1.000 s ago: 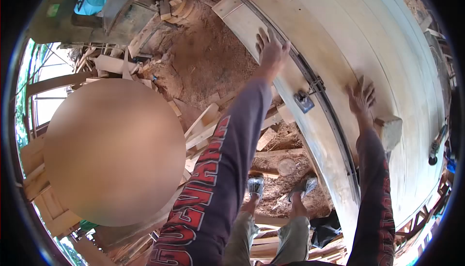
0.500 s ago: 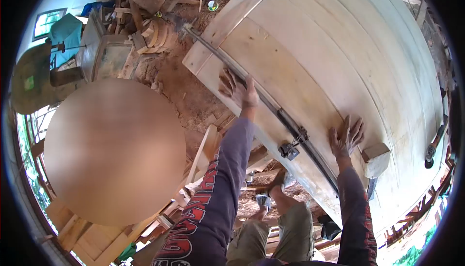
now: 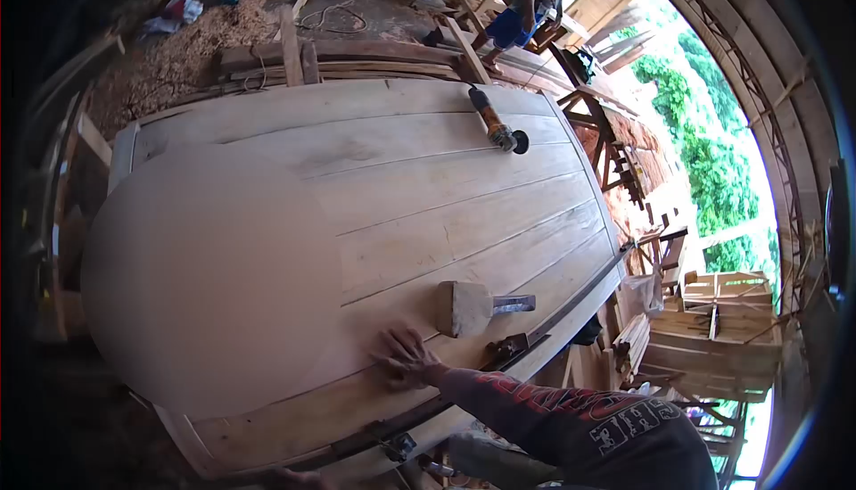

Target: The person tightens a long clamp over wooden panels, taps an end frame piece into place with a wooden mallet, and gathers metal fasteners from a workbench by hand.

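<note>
A worker's left hand (image 3: 299, 479), a dim sliver at the bottom edge, shows too little to tell its grip. Near it, a long, dark metal bar clamp (image 3: 423, 415) runs along the near side of a large, pale wooden panel of joined planks (image 3: 499, 222). The right hand (image 3: 406, 356), below a dark sleeve with red and white lettering (image 3: 571, 410), lies palm down on the panel, fingers loosely apart, holding nothing. Just beside it rests a blocky, pale wooden mallet with a grey handle (image 3: 464, 309). An orange-and-black angle grinder (image 3: 495, 123) lies toward the panel's far edge. Beyond, a person in blue shorts (image 3: 510, 28) is partly visible among lumber.
</note>
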